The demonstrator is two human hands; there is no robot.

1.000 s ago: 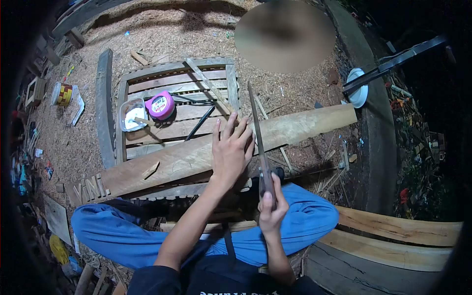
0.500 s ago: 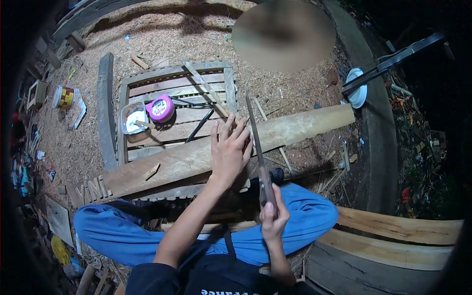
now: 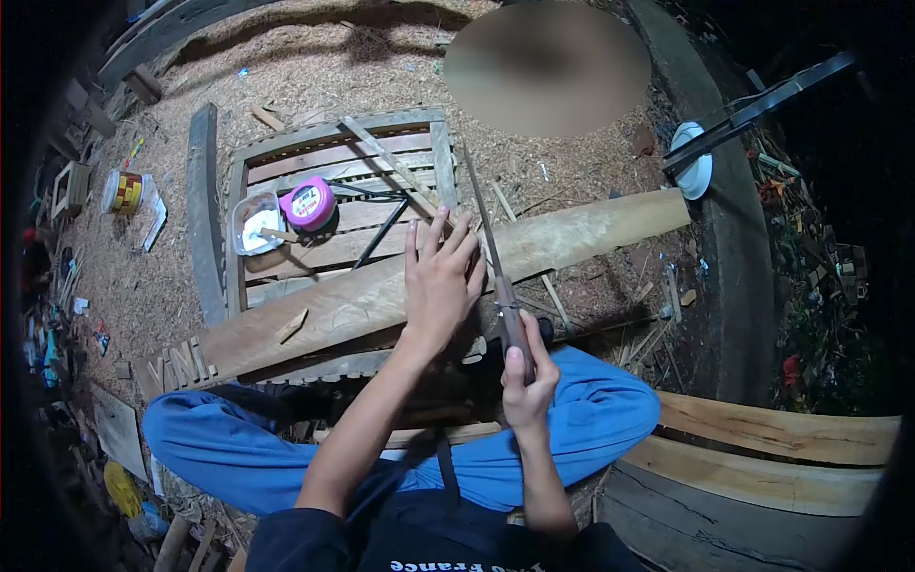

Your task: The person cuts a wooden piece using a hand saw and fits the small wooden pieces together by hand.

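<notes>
My right hand (image 3: 530, 383) is closed around the dark handle of a handsaw (image 3: 495, 246), seen nearly edge-on with its blade pointing away from me. The blade crosses a long wooden plank (image 3: 591, 229) just right of my left hand (image 3: 440, 276). The left hand's fingers extend over a thin wooden strip (image 3: 386, 155), holding its near end against the plank; the exact finger contact is partly hidden. Small cut wood pieces (image 3: 181, 364) lie at the plank's left end, and a loose wood chip (image 3: 293, 327) sits nearer the middle.
Beyond the plank, a slatted wooden frame (image 3: 438, 157) carries a pink tape measure (image 3: 308, 203), a plastic tub (image 3: 255, 227) with white contents, and a dark pen-like stick (image 3: 381, 234). Boards (image 3: 762, 429) lie at my right. A round blurred patch hides part of the far ground.
My right hand and the saw have moved forward, away from my body. The strip's far end has shifted slightly left, while my left hand stays at almost the same place.
</notes>
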